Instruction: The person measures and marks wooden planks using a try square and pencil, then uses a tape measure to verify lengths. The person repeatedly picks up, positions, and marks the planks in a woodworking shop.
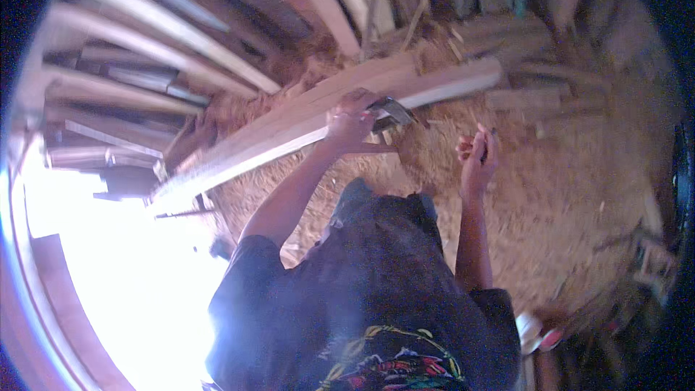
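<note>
A long pale timber plank (pixel 268 150) runs slantwise in front of me, bright along its near edge. My left hand (pixel 351 122) is at that edge, fingers curled round a dark and silver metal tool (pixel 394 111) whose kind is blurred. The tool sticks out to the right of the hand, over the plank's near side. Away from the plank, my right hand (pixel 478 153) is raised over the ground to the right. Its fingers are curled closed, with a small dark tip showing at the top; what it belongs to I cannot make out.
Many boards (pixel 174 29) lie stacked or lean at the far left and back. Sawdust (pixel 536 188) covers the ground. More timber (pixel 528 94) lies beyond at the right. Bright light enters through an opening (pixel 123 268) at the left. A blurred wooden frame (pixel 655 261) stands at the far right.
</note>
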